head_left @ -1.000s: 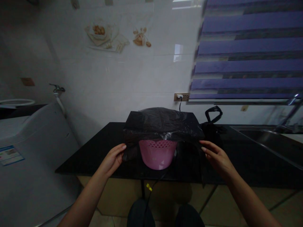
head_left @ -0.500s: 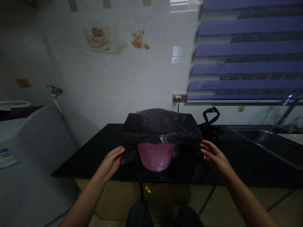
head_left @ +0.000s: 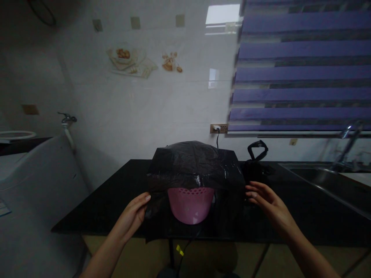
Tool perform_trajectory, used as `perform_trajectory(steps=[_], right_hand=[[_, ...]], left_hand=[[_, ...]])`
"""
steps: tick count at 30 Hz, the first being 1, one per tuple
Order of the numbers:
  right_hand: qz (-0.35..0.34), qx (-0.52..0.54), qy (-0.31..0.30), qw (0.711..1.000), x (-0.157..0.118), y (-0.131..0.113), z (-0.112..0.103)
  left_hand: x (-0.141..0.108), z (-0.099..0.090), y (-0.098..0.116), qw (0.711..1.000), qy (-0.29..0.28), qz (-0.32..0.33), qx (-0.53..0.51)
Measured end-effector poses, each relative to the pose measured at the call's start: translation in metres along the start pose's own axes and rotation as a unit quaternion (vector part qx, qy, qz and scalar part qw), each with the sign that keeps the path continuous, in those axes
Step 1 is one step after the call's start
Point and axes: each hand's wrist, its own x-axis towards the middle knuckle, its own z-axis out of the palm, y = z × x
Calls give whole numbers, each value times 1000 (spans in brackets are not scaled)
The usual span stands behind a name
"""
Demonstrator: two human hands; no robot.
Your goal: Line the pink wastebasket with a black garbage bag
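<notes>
A black plastic bag [head_left: 194, 164] is draped over the top of a pink basket [head_left: 190, 206], which has a row of holes below its rim. The bag hides the rim and the inside. At the bag's left edge, my left hand [head_left: 133, 216] pinches the plastic between thumb and fingers. My right hand [head_left: 269, 204] has its fingertips closed on the opposite edge, with the fingers slightly bent. Between them, the plastic spreads wide and hangs down past the basket on both sides.
A black countertop [head_left: 107, 200] carries the basket. Behind to the right sits a knotted black bag [head_left: 255, 166], before a sink [head_left: 315, 181] with a tap. A plugged-in cord [head_left: 218, 139] runs down the wall. A white appliance [head_left: 37, 185] stands at left.
My view has tilted up a little, so the counter, basket and bag appear lower. Both hands remain at the bag's edges, and the bag still covers the basket's top.
</notes>
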Motion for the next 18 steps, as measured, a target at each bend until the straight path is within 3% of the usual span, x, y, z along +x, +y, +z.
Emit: perform_trajectory(steps=[4,7,12,15,18], right_hand=[[-88,-80,47,992,-1,-12,0],[-157,-163,-4,974,-3,-29,10],[-355,-305,-104,878,-4,-66,50],[-398,-353,-162,831,-3,-84,75],[-396,-390,-202,807,-2,-95,94]], left_hand=[[-2,3,-1,1000,7,-3,1],[-4,4,0,1000,-9,-7,6],[-11,8,2,1000,-14,-19,-2],[-14,10,2,999,-44,-28,-6],[-15,9,1,998,-56,-32,2]])
